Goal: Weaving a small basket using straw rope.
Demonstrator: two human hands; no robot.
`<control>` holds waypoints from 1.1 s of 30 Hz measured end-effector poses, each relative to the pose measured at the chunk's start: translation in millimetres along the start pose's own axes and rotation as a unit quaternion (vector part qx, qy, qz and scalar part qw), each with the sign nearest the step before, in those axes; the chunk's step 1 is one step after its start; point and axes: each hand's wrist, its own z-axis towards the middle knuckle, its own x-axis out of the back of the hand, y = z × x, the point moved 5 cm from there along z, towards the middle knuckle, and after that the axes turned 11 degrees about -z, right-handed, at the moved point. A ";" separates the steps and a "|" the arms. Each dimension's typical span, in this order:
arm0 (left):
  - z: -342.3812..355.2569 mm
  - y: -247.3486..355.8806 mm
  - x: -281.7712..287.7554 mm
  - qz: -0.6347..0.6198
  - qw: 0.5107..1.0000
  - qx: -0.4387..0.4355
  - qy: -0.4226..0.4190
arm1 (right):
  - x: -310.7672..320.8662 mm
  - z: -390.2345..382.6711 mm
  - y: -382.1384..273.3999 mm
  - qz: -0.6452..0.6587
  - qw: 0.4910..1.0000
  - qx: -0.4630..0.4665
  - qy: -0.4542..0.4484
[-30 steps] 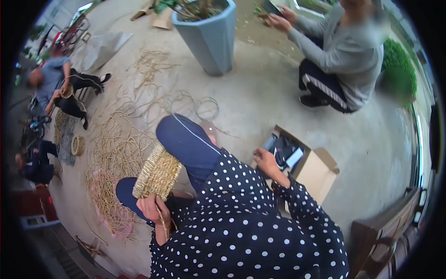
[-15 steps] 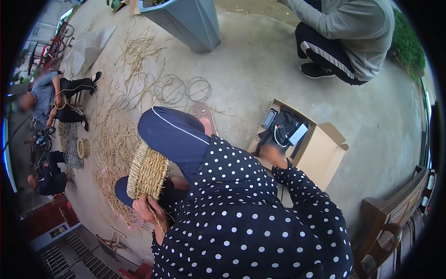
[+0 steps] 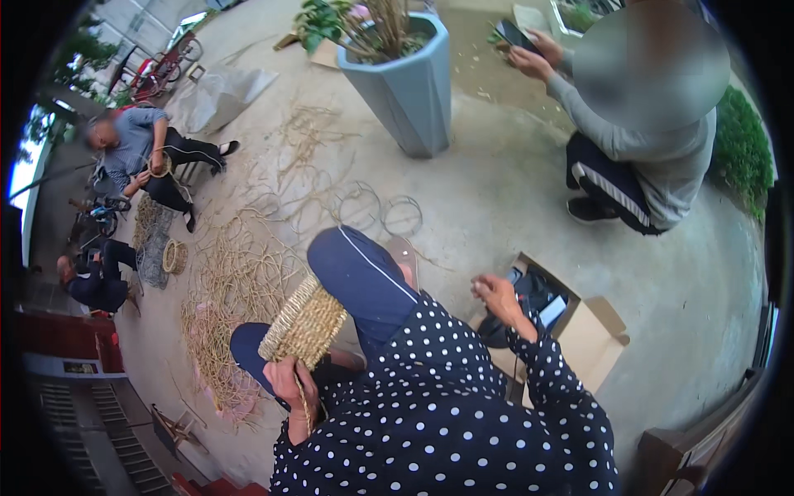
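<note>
A half-woven straw basket [image 3: 308, 322] rests tilted against my bent knees. My left hand [image 3: 294, 384] grips its near edge, with a strand of straw rope [image 3: 306, 409] hanging from the fingers. Out to the right, my right hand [image 3: 499, 302] is raised beside an open cardboard box [image 3: 589, 364], its fingers curled together. Whether anything small is pinched in them is too fine to make out. Inside the box lie a black bag [image 3: 536, 285] and a white device [image 3: 552, 311], partly covered by my arm.
Tangled straw rope [image 3: 240, 289] covers the floor to the left, with wire rings [image 3: 403, 217] beyond my knee. A blue-grey planter [image 3: 405, 99] stands ahead. One person [image 3: 662, 165] crouches at right holding a phone; another [image 3: 149, 149] sits weaving at far left, near a small basket [image 3: 174, 256].
My right hand has lifted up from the cardboard box. The view has shifted, so the basket and my knees appear further right and lower. My left hand keeps its grip on the basket.
</note>
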 end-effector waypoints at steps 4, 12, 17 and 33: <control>-6.0 -2.6 6.5 -0.019 0.999 -0.013 0.024 | -14.7 -28.7 -94.6 0.016 0.993 0.115 -0.018; -16.6 -11.6 6.6 -0.029 0.999 -0.011 0.040 | 101.0 -138.5 -390.1 0.101 0.763 0.587 0.252; -11.1 -6.7 3.9 -0.031 0.998 -0.006 0.050 | 131.2 -224.7 -470.8 -0.008 0.488 0.829 0.272; -16.1 -9.7 39.0 -0.127 0.985 0.035 0.115 | -121.1 -118.4 -397.2 -0.092 0.840 0.453 -0.285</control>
